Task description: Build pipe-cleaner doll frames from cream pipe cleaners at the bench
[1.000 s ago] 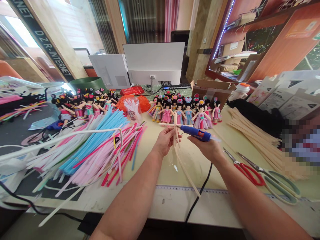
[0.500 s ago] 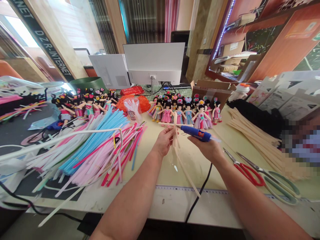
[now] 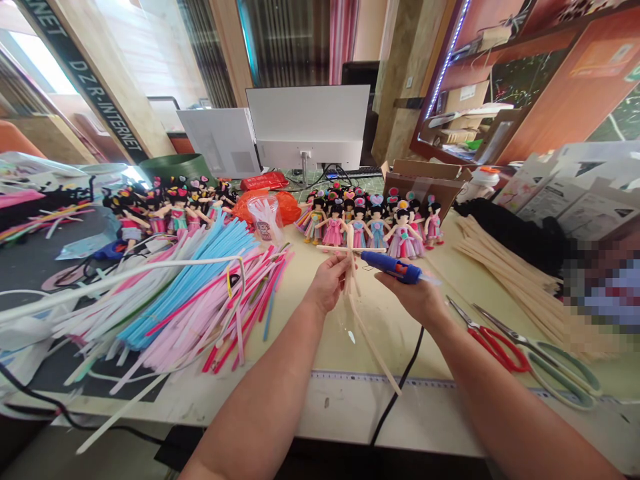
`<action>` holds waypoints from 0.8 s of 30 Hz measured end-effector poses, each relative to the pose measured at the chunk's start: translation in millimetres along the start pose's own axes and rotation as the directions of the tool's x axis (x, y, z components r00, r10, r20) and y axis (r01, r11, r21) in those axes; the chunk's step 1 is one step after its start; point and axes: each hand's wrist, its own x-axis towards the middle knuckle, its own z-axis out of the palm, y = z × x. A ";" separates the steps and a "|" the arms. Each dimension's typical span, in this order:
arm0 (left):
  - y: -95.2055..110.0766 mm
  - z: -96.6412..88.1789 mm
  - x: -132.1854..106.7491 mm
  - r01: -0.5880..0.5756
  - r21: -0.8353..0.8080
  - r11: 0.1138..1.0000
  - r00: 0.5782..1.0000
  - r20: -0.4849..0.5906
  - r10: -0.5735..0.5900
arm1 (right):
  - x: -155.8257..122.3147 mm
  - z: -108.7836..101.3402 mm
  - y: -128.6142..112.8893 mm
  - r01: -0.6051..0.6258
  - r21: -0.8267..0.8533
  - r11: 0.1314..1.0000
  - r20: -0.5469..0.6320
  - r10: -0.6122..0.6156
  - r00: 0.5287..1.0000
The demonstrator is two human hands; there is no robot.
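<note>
Between its fingertips my left hand (image 3: 331, 280) pinches a bundle of beige pipe cleaners (image 3: 351, 239), crossed near the top by a level strip, with one long tail trailing down toward the table's front edge. My right hand (image 3: 417, 297) is wrapped around a blue hot glue gun (image 3: 397, 268). Its nozzle points left and meets the crossing, or sits right beside it. A black cord (image 3: 407, 373) hangs below the right hand. Just behind the hands stand several small dolls (image 3: 360, 223) in pastel dresses.
Piles of blue, pink and white pipe cleaners (image 3: 185, 287) cover the left side. Red-handled scissors (image 3: 500, 347) and green-handled scissors (image 3: 565, 373) lie at right, near a beige pipe cleaner stack (image 3: 515, 280). Behind are a cardboard box (image 3: 425, 179), a monitor (image 3: 307, 123) and more dolls (image 3: 175, 207).
</note>
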 end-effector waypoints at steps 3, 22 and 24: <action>0.3 -0.2 0.3 -0.005 0.011 1.000 1.000 -0.003 0.005 | 0.0 0.7 1.7 -0.006 -0.003 1.000 0.012 0.006 1.000; -3.8 -2.8 3.3 -0.285 0.417 0.863 0.930 -0.097 0.354 | -0.2 -0.4 4.3 -0.035 0.031 0.999 0.026 0.034 0.999; -4.9 -3.0 4.4 -0.302 0.458 0.836 0.921 -0.088 0.380 | 0.1 -0.1 4.6 -0.037 0.040 0.999 0.027 0.036 0.999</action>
